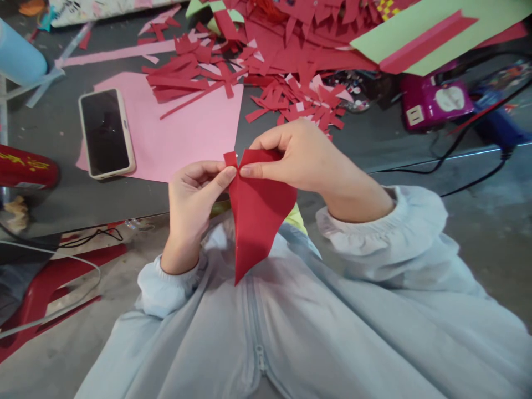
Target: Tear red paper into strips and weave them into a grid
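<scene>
A red folded paper (261, 216) hangs between my hands in front of my chest, its pointed end down. My left hand (193, 199) pinches its upper left edge between thumb and fingers, beside a small strip that sticks up. With thumb and index finger, my right hand (286, 158) grips the top of the same paper, and the two thumb tips nearly touch. Pink paper (183, 133) lies on the table beyond my left hand, and a phone (106, 133) rests on it. Red paper scraps (303, 100) are scattered beyond my right hand.
Left on the dark table (137, 200) are a red can (27, 167) and a blue cylinder (19, 55). At the right are green paper (436, 33), a purple socket block (436, 102) and black cables. A red stool (45, 282) stands at the lower left.
</scene>
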Action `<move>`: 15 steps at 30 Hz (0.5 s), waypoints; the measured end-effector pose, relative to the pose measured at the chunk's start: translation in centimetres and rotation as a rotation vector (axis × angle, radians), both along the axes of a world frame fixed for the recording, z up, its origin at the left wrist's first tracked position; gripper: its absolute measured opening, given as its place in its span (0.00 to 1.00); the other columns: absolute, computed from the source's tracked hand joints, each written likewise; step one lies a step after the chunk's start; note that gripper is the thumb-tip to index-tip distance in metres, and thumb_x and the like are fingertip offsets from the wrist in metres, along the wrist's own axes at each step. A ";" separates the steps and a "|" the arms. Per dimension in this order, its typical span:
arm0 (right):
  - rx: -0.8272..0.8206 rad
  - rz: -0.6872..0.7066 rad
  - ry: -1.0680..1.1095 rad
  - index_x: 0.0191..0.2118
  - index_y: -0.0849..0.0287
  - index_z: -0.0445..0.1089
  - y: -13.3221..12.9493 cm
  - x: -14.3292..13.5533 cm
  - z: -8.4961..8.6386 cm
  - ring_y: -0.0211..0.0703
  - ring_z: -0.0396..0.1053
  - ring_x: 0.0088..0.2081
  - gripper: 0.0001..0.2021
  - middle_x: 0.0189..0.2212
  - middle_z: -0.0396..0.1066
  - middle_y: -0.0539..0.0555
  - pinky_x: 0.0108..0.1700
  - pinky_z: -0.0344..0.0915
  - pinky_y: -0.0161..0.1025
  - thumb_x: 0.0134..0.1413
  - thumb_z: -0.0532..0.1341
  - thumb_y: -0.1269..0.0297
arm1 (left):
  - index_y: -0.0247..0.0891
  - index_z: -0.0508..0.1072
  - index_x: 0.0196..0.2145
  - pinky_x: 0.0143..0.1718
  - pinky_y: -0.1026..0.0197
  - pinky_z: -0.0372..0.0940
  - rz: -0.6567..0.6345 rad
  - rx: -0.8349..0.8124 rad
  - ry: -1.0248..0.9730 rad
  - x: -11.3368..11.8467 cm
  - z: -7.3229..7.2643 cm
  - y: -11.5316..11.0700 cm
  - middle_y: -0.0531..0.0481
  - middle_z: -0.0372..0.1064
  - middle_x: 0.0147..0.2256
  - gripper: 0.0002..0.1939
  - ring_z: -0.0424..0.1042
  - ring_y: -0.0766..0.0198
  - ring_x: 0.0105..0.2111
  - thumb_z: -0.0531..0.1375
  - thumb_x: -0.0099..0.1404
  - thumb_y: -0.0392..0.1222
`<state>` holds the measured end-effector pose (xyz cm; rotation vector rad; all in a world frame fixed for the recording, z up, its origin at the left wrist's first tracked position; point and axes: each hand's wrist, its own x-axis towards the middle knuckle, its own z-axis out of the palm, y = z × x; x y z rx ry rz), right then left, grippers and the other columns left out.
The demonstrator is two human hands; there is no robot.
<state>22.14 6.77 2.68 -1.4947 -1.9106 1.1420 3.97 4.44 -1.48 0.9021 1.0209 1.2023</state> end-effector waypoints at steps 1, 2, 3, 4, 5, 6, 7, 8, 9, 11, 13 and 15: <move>0.001 -0.001 0.004 0.21 0.59 0.65 0.0 0.0 0.0 0.32 0.50 0.25 0.16 0.19 0.51 0.45 0.28 0.48 0.37 0.51 0.68 0.58 | 0.39 0.80 0.27 0.30 0.68 0.73 -0.011 -0.016 0.001 -0.1 0.0 0.0 0.55 0.77 0.26 0.11 0.75 0.70 0.25 0.76 0.50 0.44; 0.002 -0.002 0.009 0.21 0.59 0.64 0.0 0.1 -0.1 0.32 0.49 0.25 0.17 0.18 0.50 0.44 0.27 0.47 0.37 0.51 0.69 0.59 | 0.39 0.80 0.27 0.29 0.68 0.73 -0.032 -0.035 0.005 -0.2 0.1 0.1 0.55 0.77 0.26 0.11 0.75 0.70 0.25 0.76 0.50 0.44; 0.003 -0.002 0.012 0.20 0.59 0.63 0.0 0.1 -0.1 0.31 0.49 0.24 0.18 0.18 0.49 0.44 0.27 0.46 0.37 0.51 0.69 0.59 | 0.38 0.80 0.27 0.29 0.68 0.73 -0.059 -0.055 0.015 -0.3 0.1 0.1 0.54 0.76 0.25 0.11 0.75 0.70 0.25 0.76 0.50 0.44; 0.002 -0.001 0.016 0.19 0.59 0.61 0.1 0.2 -0.1 0.31 0.48 0.24 0.18 0.18 0.48 0.44 0.27 0.46 0.37 0.51 0.69 0.60 | 0.38 0.80 0.26 0.29 0.68 0.72 -0.085 -0.075 0.028 -0.5 0.1 0.2 0.54 0.76 0.25 0.11 0.75 0.70 0.25 0.76 0.49 0.44; 0.002 0.001 0.019 0.19 0.59 0.59 0.1 0.2 -0.1 0.31 0.47 0.24 0.20 0.18 0.48 0.44 0.27 0.45 0.37 0.51 0.69 0.61 | 0.38 0.80 0.26 0.28 0.68 0.72 -0.106 -0.088 0.043 -0.6 0.1 0.2 0.54 0.76 0.25 0.11 0.75 0.70 0.24 0.76 0.49 0.44; 0.000 0.006 0.019 0.18 0.59 0.57 0.1 0.2 -0.1 0.30 0.47 0.24 0.21 0.18 0.47 0.44 0.27 0.44 0.37 0.51 0.69 0.61 | 0.37 0.80 0.26 0.28 0.68 0.72 -0.118 -0.095 0.060 -0.7 0.1 0.2 0.53 0.76 0.25 0.12 0.75 0.70 0.24 0.76 0.49 0.44; -0.005 0.015 0.016 0.17 0.58 0.56 0.2 0.3 -0.1 0.30 0.46 0.24 0.22 0.18 0.46 0.44 0.26 0.44 0.38 0.50 0.69 0.61 | 0.37 0.80 0.26 0.27 0.68 0.72 -0.121 -0.098 0.076 -0.8 0.1 0.2 0.53 0.77 0.25 0.12 0.75 0.69 0.24 0.76 0.49 0.44; -0.012 0.027 0.009 0.17 0.58 0.54 0.2 0.3 0.0 0.31 0.45 0.24 0.23 0.18 0.45 0.44 0.27 0.43 0.38 0.49 0.69 0.61 | 0.37 0.80 0.26 0.27 0.68 0.71 -0.119 -0.095 0.091 -0.8 0.1 0.2 0.53 0.77 0.25 0.12 0.75 0.69 0.24 0.76 0.49 0.45; -0.022 0.041 -0.002 0.17 0.58 0.54 0.3 0.4 0.0 0.31 0.44 0.24 0.24 0.18 0.45 0.44 0.27 0.42 0.38 0.48 0.70 0.61 | 0.37 0.80 0.26 0.27 0.68 0.71 -0.113 -0.090 0.103 -0.8 0.1 0.1 0.52 0.77 0.25 0.12 0.75 0.69 0.24 0.76 0.49 0.45; -0.038 0.064 -0.021 0.17 0.58 0.54 0.3 0.4 0.0 0.32 0.44 0.25 0.24 0.18 0.44 0.45 0.27 0.42 0.39 0.47 0.70 0.61 | 0.37 0.80 0.25 0.27 0.67 0.71 -0.106 -0.073 0.118 -0.6 0.1 0.1 0.52 0.77 0.25 0.12 0.74 0.69 0.24 0.75 0.49 0.45; -0.038 0.066 -0.023 0.17 0.58 0.54 0.3 0.4 0.0 0.32 0.44 0.25 0.24 0.18 0.44 0.45 0.27 0.41 0.39 0.48 0.70 0.61 | 0.38 0.81 0.26 0.27 0.67 0.71 -0.097 -0.052 0.115 -0.5 0.1 0.0 0.52 0.77 0.25 0.11 0.74 0.69 0.24 0.75 0.49 0.45; -0.035 0.051 -0.015 0.17 0.58 0.52 0.3 0.4 0.0 0.33 0.44 0.25 0.24 0.19 0.43 0.45 0.28 0.42 0.39 0.49 0.70 0.60 | 0.38 0.81 0.26 0.27 0.68 0.72 -0.081 -0.035 0.101 -0.4 0.0 0.0 0.53 0.77 0.24 0.10 0.74 0.69 0.24 0.75 0.49 0.45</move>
